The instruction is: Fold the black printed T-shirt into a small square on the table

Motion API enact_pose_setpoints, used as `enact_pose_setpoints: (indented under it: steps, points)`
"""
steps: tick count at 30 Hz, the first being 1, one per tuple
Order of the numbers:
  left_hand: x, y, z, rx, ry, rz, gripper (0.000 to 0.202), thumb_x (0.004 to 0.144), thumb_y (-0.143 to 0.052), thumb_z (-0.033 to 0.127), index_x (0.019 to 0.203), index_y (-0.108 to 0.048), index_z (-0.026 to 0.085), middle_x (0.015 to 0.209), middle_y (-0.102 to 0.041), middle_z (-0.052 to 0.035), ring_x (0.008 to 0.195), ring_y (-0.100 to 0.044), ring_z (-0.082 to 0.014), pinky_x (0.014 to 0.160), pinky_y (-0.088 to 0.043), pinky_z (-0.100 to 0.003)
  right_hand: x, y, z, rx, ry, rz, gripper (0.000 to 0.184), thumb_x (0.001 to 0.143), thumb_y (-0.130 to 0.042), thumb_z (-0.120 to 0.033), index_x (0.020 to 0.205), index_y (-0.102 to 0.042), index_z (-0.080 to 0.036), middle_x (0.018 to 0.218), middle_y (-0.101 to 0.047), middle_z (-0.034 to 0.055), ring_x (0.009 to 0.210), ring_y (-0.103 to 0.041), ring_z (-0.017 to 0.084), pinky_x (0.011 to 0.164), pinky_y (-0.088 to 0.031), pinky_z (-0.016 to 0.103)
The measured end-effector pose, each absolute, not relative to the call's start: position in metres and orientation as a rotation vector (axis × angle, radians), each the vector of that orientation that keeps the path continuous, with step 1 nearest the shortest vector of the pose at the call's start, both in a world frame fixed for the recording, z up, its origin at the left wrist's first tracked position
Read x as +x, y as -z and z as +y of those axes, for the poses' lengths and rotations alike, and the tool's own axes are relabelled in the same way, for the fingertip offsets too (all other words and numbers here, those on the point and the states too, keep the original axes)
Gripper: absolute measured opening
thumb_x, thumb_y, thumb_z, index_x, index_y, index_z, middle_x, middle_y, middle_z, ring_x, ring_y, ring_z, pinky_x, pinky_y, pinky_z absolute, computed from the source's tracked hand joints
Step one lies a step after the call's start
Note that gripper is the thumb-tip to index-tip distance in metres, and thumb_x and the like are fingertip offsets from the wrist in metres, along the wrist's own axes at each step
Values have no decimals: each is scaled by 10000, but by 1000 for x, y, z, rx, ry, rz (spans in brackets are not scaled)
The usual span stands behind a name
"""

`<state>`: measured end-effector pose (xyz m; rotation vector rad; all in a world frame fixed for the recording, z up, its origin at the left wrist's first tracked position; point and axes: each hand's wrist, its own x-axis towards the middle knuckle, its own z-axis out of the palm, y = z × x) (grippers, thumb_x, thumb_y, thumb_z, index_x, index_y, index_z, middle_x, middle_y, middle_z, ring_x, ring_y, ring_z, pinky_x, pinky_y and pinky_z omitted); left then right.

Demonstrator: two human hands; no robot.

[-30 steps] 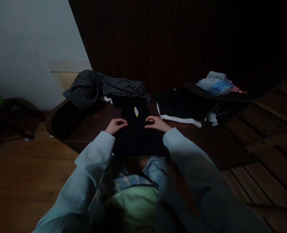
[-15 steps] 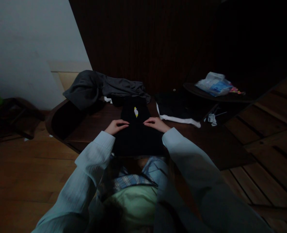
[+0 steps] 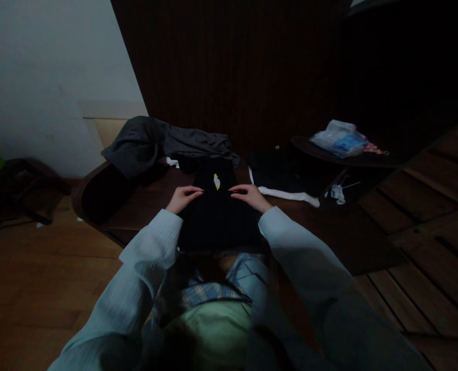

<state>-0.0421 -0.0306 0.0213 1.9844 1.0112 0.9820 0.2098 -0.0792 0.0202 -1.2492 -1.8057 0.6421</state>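
A black garment (image 3: 219,224) with a small white-and-yellow patch (image 3: 217,182) lies flat on the dark wooden bench in front of me, narrower at its far end. My left hand (image 3: 183,198) pinches its left edge, thumb and fingers together. On the opposite edge, my right hand (image 3: 251,196) grips the cloth in a similar pinch, level with the left. The dim light hides the folds in the black cloth.
A dark grey garment (image 3: 136,141) is heaped at the back left of the bench (image 3: 130,208). To the right lie black cloth (image 3: 275,170) with a white edge and a raised shelf bearing a plastic packet (image 3: 341,140). A dark panel (image 3: 229,67) rises behind.
Both hands have shifted slightly away from me along the garment's edges, closer to the patch. The whole view has tilted up a little.
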Motion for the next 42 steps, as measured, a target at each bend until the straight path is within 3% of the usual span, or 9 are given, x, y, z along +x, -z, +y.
enact_pose_setpoints:
  steps: [7,14,19,22,25,28,34,38,42]
  points:
    - [-44,-16,-27,2140,-823,1038,288,677,-561,376,856,-645,166,882,-646,-57,849,-579,-194,819,-425,-321,216,-6,-74,-1367,-567,-1860,195,650,-609,-207,840,-617,-167,777,-635,18,747,-587,144,723,-449,293]
    - [-63,-18,-31,2278,-878,1035,249,667,-551,316,858,-627,176,927,-596,-65,868,-548,-196,823,-422,-332,218,-10,-82,-1397,-274,-1853,155,647,-602,-159,799,-598,-184,836,-597,47,836,-553,193,782,-433,360]
    - [-79,-26,-61,2352,-998,1031,255,743,-509,370,887,-619,191,985,-599,-72,966,-527,-212,910,-376,-359,216,-19,-120,-1252,-134,-1847,121,760,-517,-219,848,-598,-202,887,-606,59,885,-555,194,826,-427,367]
    - [-91,-29,-92,2401,-874,869,351,771,-483,428,1018,-586,200,1094,-579,-87,1042,-503,-223,938,-360,-355,219,-17,-157,-1198,-236,-1997,243,786,-516,-324,989,-577,-206,1001,-605,70,969,-546,192,879,-414,359]
    - [-98,-24,-120,2556,-587,685,648,659,-600,502,1215,-450,206,1246,-483,-114,1157,-417,-260,978,-319,-379,224,-10,-188,-1212,-298,-2287,547,697,-606,-436,1181,-472,-218,1214,-512,90,1134,-451,228,956,-362,398]
    - [-97,-12,-136,2747,-384,756,783,627,-652,432,1301,-331,196,1343,-368,-132,1233,-320,-281,1006,-256,-431,226,-1,-205,-1296,-202,-2446,705,659,-651,-405,1273,-375,-196,1339,-381,105,1237,-329,249,1010,-292,439]
    - [-93,4,-141,2889,-379,936,692,613,-434,15,1281,-353,176,1343,-383,-87,1262,-285,-207,1026,-201,-432,220,5,-208,-1412,6,-2483,564,702,-506,-61,1249,-418,-169,1344,-379,90,1251,-315,216,1015,-290,428]
    - [-96,-6,-144,2806,-500,795,593,619,-368,34,1187,-456,180,1236,-512,-70,1185,-406,-191,1020,-209,-441,226,-3,-211,-1343,-56,-2474,475,719,-420,-33,1160,-504,-189,1266,-481,77,1192,-406,199,1008,-289,448]
    - [-97,-27,-159,2675,-583,563,353,731,-387,156,1043,-553,164,994,-648,-83,944,-578,-185,927,-361,-363,233,-24,-226,-1186,-238,-2429,300,802,-404,-146,1057,-558,-188,1079,-615,73,1042,-533,178,937,-382,388]
